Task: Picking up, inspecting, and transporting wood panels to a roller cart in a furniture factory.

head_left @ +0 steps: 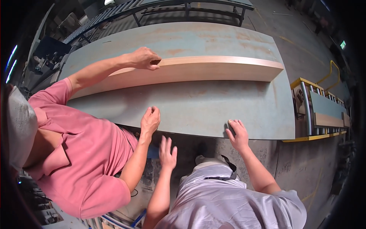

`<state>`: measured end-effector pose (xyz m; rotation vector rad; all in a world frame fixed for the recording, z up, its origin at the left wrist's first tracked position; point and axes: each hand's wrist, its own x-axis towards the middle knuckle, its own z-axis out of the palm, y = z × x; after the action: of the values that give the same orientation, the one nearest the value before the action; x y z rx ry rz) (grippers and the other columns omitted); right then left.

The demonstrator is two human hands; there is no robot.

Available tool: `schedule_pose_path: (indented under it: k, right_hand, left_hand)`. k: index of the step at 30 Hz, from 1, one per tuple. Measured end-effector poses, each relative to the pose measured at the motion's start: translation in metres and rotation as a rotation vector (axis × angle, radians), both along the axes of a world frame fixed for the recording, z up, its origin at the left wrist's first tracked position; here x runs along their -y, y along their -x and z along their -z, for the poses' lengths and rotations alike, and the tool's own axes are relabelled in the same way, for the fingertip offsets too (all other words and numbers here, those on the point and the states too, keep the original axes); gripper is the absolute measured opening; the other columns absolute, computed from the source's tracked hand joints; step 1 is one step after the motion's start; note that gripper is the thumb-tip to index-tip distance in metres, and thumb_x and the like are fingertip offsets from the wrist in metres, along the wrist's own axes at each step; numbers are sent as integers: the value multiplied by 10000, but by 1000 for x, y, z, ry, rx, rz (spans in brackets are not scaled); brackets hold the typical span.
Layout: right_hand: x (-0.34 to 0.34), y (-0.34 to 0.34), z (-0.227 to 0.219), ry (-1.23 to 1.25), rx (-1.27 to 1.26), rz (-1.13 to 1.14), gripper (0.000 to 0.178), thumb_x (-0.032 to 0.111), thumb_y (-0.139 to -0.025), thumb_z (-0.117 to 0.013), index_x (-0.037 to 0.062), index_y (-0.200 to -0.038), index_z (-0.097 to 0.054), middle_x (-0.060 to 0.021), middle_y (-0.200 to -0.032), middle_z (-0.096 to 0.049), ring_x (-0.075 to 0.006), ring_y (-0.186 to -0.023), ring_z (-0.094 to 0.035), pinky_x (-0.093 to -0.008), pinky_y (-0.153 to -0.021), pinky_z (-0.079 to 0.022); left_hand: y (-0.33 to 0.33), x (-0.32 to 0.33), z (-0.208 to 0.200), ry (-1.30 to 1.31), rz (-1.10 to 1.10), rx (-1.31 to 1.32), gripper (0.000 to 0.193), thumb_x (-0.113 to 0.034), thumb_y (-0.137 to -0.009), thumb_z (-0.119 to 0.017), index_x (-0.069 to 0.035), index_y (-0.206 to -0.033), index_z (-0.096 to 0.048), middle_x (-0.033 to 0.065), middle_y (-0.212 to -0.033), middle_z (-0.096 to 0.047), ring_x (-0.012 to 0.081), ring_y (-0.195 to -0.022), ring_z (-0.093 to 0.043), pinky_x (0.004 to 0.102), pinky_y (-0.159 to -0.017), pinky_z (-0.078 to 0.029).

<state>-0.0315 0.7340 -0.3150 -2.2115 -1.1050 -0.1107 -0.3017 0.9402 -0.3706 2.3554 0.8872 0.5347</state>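
Note:
My left hand [167,154] hangs in the air just off the table's front edge, its fingers spread and holding nothing. Over the near edge of the grey-green table [183,107] is my right hand [239,136], fingers stretched out and apart; whether it touches the surface I cannot tell. A long, pale wooden piece [213,70], either a thick beam or a stack of boards, lies lengthwise across the table, beyond both hands. A co-worker in a pink shirt [87,152] holds one hand [144,59] at its top edge and the other hand [150,121] near the table edge.
The co-worker stands close on my left. A roller conveyor [167,8] runs behind the table. To the right is a yellow-framed roller stand [305,110] bearing a grey-green sheet and wooden boards [328,120]. Machinery [44,63] stands at the far left.

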Motion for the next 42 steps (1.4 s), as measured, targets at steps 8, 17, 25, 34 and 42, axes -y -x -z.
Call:
schedule_pose_path:
  k: [8, 17, 25, 34, 42]
  right_hand:
    - [-4, 17, -5, -9, 140, -84, 293, 143, -789, -645, 66, -1059, -560, -111, -1130, -606, -323, -1043, -566, -440, -961, -412]
    - [15, 22, -4, 12, 218, -76, 280, 175, -826, -608, 70, -1082, -568, -102, -1155, -595, -303, -1070, -552, -410, -984, -396]
    - [17, 23, -3, 30, 142, -97, 284, 193, -844, -581, 74, -1101, -565, -103, -1194, -577, -314, -1108, -528, -407, -1016, -364]
    - [46, -10, -2, -129, -386, -189, 221, 55, -811, -576, 64, -1026, -627, -124, -946, -656, -312, -844, -624, -393, -928, -441]
    - [89, -134, -47, -176, -358, -17, 256, 122, -765, -705, 74, -1013, -658, -114, -741, -651, -182, -628, -609, -307, -621, -488]
  left_hand:
    - [348, 198, 183, 1224, -305, -457, 393, -287, -893, -495, -39, -1190, -563, 133, -1160, -582, 229, -929, -587, 341, -833, -451]
    - [394, 287, 112, 1361, -1046, -50, 419, -378, -871, -540, -93, -1178, -522, 51, -1051, -559, 211, -835, -567, 352, -618, -432]
    - [341, 299, 118, 1402, -693, 111, 377, -310, -877, -575, -56, -1155, -564, 2, -927, -585, 101, -751, -517, 234, -619, -403]
    - [338, 321, 122, 1362, -727, -134, 371, -325, -885, -554, -65, -1150, -569, 10, -849, -576, 126, -735, -529, 272, -589, -417]
    - [229, 296, 134, 1289, -1023, 6, 285, -214, -883, -566, -109, -1142, -513, -16, -789, -546, 82, -535, -467, 216, -409, -329]
